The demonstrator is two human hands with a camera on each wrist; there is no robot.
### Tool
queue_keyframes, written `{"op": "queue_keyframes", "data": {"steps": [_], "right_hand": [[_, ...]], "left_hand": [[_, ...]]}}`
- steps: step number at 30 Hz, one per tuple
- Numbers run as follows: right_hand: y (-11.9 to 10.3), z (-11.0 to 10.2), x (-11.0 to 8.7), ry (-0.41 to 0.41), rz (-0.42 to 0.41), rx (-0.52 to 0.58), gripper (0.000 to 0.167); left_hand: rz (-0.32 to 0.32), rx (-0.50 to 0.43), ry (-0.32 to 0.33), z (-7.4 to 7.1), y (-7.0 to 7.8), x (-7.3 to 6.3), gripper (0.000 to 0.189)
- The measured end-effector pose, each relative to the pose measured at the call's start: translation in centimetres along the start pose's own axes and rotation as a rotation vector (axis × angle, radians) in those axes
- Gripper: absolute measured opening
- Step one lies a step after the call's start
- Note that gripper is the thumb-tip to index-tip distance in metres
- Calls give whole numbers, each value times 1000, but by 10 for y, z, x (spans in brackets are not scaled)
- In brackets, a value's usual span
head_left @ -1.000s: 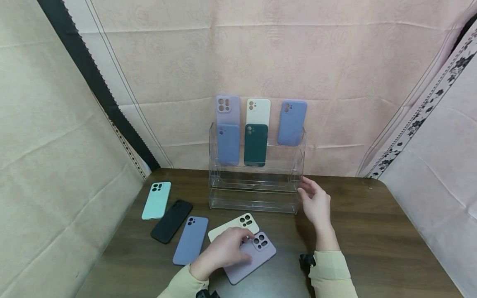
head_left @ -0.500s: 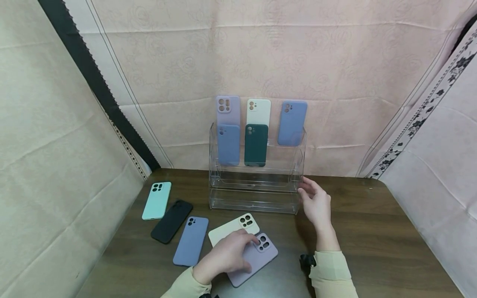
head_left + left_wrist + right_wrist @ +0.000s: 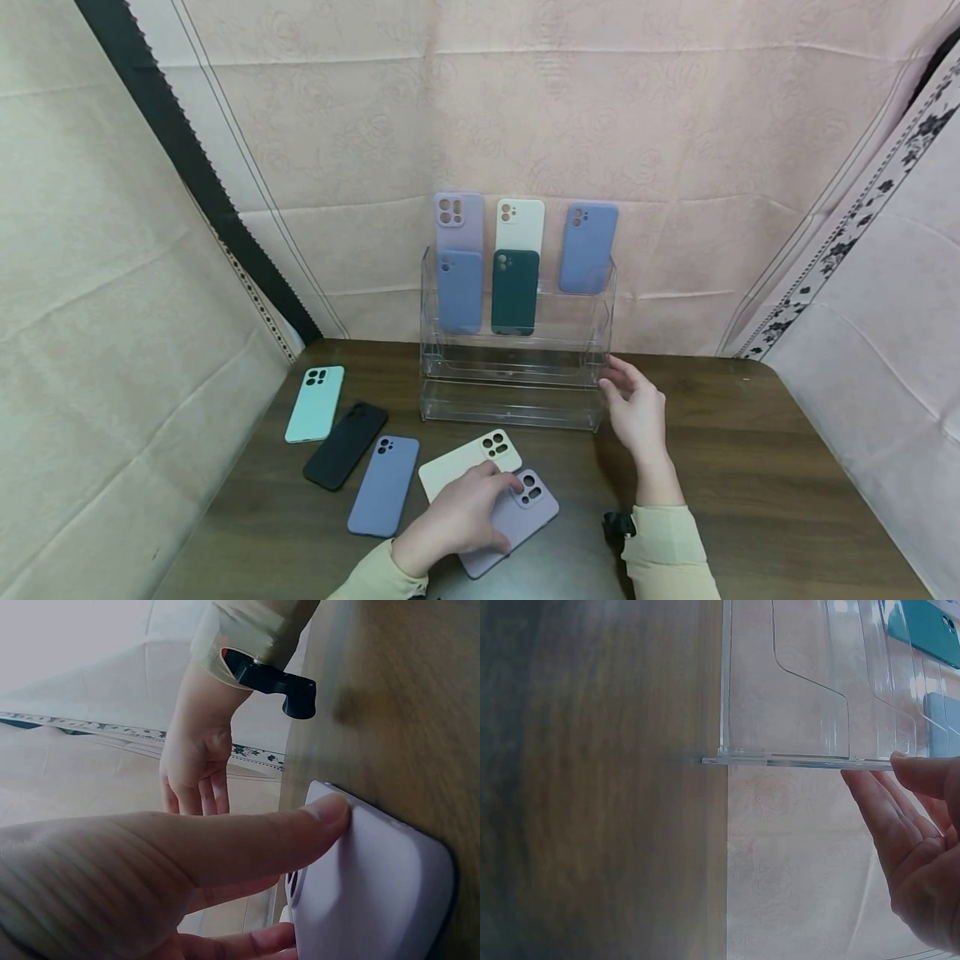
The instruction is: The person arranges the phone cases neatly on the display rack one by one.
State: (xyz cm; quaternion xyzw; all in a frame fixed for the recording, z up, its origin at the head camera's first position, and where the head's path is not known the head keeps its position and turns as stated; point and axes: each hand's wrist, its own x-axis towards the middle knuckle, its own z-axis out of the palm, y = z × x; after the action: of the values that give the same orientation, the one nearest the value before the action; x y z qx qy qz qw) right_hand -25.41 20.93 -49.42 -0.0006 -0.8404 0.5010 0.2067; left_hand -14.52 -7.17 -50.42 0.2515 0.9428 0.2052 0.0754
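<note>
A lilac phone case lies on the wooden table, overlapping a cream phone case. My left hand spans the lilac one, thumb on its near long edge and fingertips by the camera cutouts. The left wrist view shows the thumb pressed to that edge. With thumb and fingers, my right hand holds the right side wall of a clear tiered display stand. Phone cases stand in its upper tiers, among them a dark green case and a blue case.
To the left on the table lie a mint case, a black case and a blue-grey case. Behind the stand hangs a pale cloth. More cloth hangs at both sides.
My left hand has shifted slightly to the right, and the lilac phone case has slid a little the same way. The thumb has come to the case's near edge. My right hand stays put.
</note>
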Motion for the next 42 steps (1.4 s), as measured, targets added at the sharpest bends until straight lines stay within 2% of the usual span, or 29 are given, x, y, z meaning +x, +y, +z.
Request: {"op": "queue_keyframes", "data": {"steps": [12,22,31,42], "right_hand": [[-1,0,0,-1,4,-4,41],[0,0,0,9,-22,-11,41],[1,-1,0,6,-15,-25,41],[2,0,0,6,-8,-24,42]], "left_hand": [[-2,37,-6,2,1,0,76],[67,38,-16,4,2,1,79],[-6,82,-5,5,4,3,88],[-37,68,-28,4,2,3,80]]}}
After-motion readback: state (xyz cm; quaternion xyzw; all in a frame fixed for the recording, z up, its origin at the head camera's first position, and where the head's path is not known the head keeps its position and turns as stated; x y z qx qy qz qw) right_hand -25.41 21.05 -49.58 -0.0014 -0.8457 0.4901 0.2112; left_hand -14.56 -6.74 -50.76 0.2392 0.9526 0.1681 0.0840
